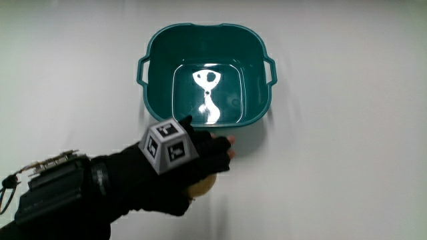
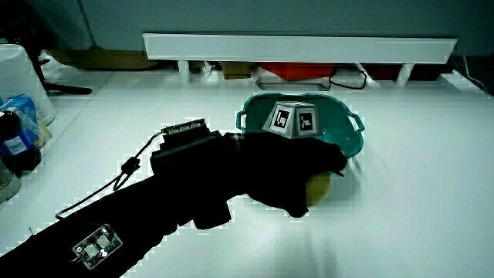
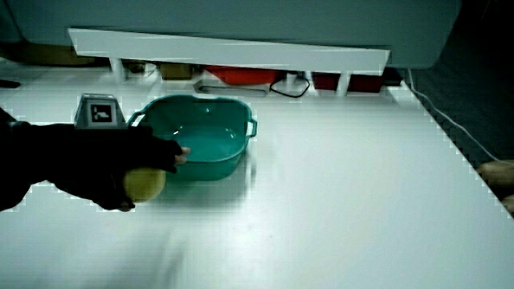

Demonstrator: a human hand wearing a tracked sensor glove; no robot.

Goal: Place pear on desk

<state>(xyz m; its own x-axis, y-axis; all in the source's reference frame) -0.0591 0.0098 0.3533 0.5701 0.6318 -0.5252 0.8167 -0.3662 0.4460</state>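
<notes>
The gloved hand (image 1: 193, 160) is curled around a yellow-green pear (image 1: 202, 186), holding it on or just above the white desk (image 1: 333, 187), nearer to the person than the teal basin (image 1: 155, 60). Only a sliver of the pear shows under the fingers in the main view. In both side views the pear (image 2: 319, 187) (image 3: 144, 184) shows below the hand (image 2: 309, 170) (image 3: 136, 164), close to the basin's near wall (image 2: 351, 141) (image 3: 210, 167). The basin holds nothing; its bottom reflects a light. Contact between pear and desk is hidden.
A low white partition (image 2: 301, 48) (image 3: 225, 50) runs along the desk's edge farthest from the person, with cables and red items under it. Bottles and a pale container (image 2: 19, 116) stand at the desk's edge in a side view.
</notes>
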